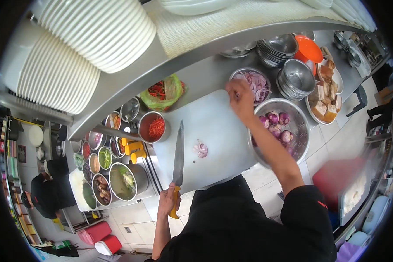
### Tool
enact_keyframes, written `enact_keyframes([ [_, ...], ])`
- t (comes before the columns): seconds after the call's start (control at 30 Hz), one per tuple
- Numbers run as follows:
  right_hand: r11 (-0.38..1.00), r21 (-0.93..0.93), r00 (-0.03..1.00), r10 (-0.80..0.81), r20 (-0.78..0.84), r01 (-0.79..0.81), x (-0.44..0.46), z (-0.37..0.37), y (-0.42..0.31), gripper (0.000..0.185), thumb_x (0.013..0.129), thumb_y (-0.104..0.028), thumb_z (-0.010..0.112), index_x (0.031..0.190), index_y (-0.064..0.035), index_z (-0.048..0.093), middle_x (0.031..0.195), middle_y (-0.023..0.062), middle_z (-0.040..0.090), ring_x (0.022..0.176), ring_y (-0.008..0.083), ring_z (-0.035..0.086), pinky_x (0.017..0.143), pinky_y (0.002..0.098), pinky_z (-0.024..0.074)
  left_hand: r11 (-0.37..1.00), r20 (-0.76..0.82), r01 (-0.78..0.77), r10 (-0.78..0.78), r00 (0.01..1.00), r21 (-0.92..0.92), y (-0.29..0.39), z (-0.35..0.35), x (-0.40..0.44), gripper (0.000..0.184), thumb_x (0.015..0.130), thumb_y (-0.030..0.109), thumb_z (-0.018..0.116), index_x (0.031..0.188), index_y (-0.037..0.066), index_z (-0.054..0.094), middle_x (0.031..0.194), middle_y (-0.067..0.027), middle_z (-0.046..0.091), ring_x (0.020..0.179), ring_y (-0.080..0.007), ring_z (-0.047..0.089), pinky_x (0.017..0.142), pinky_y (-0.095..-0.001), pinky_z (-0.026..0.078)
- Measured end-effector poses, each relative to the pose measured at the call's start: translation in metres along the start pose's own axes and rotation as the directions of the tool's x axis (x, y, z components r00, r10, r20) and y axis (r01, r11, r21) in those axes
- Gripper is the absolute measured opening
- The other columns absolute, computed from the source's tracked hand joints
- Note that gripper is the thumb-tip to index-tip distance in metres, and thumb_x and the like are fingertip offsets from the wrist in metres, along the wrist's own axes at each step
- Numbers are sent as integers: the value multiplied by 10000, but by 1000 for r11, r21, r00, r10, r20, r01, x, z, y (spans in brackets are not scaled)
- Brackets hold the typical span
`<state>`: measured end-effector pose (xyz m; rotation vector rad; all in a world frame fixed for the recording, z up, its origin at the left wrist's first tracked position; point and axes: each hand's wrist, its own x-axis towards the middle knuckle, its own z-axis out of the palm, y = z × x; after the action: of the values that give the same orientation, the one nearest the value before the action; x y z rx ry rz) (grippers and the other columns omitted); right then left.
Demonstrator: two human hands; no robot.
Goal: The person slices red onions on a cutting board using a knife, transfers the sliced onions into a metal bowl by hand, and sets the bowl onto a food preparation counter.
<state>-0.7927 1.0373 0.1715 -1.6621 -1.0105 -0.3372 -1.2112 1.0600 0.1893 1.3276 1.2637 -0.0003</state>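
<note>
My left hand point(167, 201) is closed around the yellow handle of a kitchen knife point(179, 153), whose blade points away from me over the left side of the white cutting board point(218, 126). A small heap of sliced shallot point(200, 149) lies on the middle of the board. At the board's far right corner, my right hand point(241, 97) has its fingers curled together beside a metal bowl of sliced shallots point(256, 84); what it holds, if anything, is hidden. Under my right forearm stands a metal colander point(302, 147) with several peeled purple shallots point(286, 136).
Left of the board are a pot of chopped red chillies point(156, 127), a green bag of chillies point(162, 92) and several ingredient containers point(122, 181). Stacked metal bowls point(298, 74) and meat platters point(325, 107) stand right. White plates point(96, 30) fill the shelf above. A person point(52, 194) is at far left.
</note>
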Motion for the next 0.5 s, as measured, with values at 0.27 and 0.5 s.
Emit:
enact_keyframes([
  [0.27, 991, -80, 842, -52, 537, 111, -152, 62, -63, 418, 710, 61, 617, 1118, -28, 641, 1150, 145, 595, 1140, 342, 512, 960, 396, 452, 978, 116, 135, -117, 986, -157, -50, -23, -4, 719, 972, 653, 349, 746, -2, 542, 489, -67, 475, 349, -155, 453, 358, -285, 384],
  [0.5, 992, 89, 855, 27, 518, -85, -186, 45, -90, 357, 738, 105, 565, 1056, -30, 654, 1147, 149, 590, 1083, 327, 542, 908, 389, 473, 933, 270, 236, -161, 949, -273, -83, -34, 0, 644, 982, 623, 352, 796, 29, 518, 498, -65, 435, 351, -170, 399, 359, -295, 356],
])
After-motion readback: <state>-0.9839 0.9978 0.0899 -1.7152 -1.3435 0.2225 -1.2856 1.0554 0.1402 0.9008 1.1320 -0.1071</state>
